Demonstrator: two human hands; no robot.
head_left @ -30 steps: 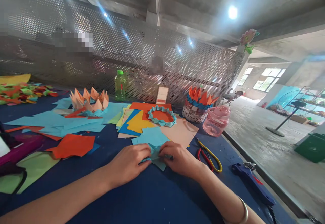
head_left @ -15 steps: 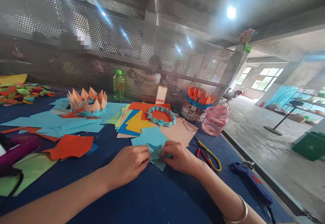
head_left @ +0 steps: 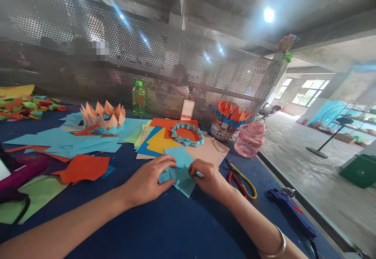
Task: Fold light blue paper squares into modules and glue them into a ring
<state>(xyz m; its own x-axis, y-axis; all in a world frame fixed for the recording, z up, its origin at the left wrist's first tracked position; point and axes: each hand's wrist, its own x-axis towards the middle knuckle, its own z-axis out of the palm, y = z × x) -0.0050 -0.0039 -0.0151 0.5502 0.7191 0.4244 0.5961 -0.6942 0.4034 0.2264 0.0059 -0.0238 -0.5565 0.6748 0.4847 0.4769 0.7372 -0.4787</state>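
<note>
A light blue paper (head_left: 184, 177) with creases lies in front of me on the dark blue table, one corner pointing toward me. My left hand (head_left: 151, 180) is curved around its left part, thumb and fingers on either side of a creased section. At the right edge, my right hand (head_left: 209, 176) pinches the paper between thumb and bent fingers. Just beyond, another light blue sheet (head_left: 178, 155) lies flat. A ring of folded blue paper (head_left: 175, 138) rests on orange paper behind it.
Peach folded-paper points (head_left: 110, 122) stand among blue sheets at left. Yellow-and-red-handled pliers (head_left: 246, 181) and a blue glue gun (head_left: 290, 211) lie at right. Behind them are a pink bottle (head_left: 249, 143) and a tub (head_left: 223, 130) holding orange folded paper. A green bottle (head_left: 138, 101) stands by the mesh partition.
My left hand has opened wider and shifted slightly left and up, exposing creased paper between thumb and fingers. My right hand stays at the paper's right side; the paper's front has spread out.
</note>
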